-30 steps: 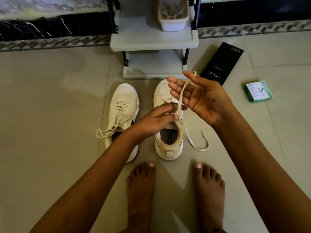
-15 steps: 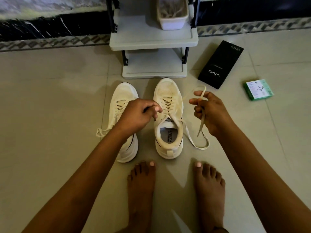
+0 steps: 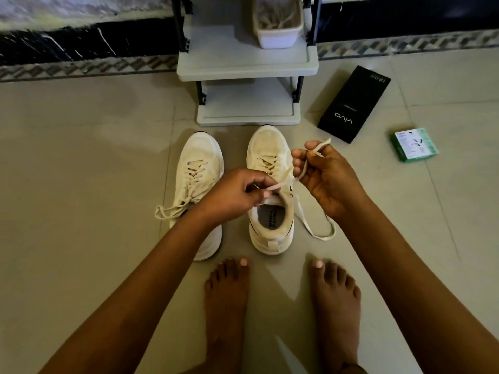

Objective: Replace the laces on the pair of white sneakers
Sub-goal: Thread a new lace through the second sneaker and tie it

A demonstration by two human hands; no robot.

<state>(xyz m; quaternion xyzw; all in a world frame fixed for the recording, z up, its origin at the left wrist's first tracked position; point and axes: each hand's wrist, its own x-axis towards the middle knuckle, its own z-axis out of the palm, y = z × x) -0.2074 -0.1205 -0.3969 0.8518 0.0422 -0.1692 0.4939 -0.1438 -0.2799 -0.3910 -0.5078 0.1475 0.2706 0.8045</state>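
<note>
Two white sneakers stand side by side on the tiled floor, toes pointing away from me. The left sneaker (image 3: pixel 198 168) is laced, with its bow loose at the side. The right sneaker (image 3: pixel 270 149) is partly unlaced. A cream lace (image 3: pixel 283 180) runs from it between my hands. My left hand (image 3: pixel 232 194) pinches one part of the lace above the shoe's opening. My right hand (image 3: pixel 328 179) holds the lace looped round its fingers, with the end sticking up. Another stretch of lace (image 3: pixel 314 228) lies on the floor to the right of the shoe.
A grey two-tier rack (image 3: pixel 243 63) stands just beyond the sneakers, with a white tub of laces (image 3: pixel 278 36) on its upper shelf. A black phone box (image 3: pixel 353 103) and a green packet (image 3: pixel 414 144) lie at the right. My bare feet (image 3: pixel 280 298) are close to the shoes' heels.
My left hand has shifted right from the left sneaker to the right one and taken the lace. My right hand has risen a little, and the lace now stretches between both hands.
</note>
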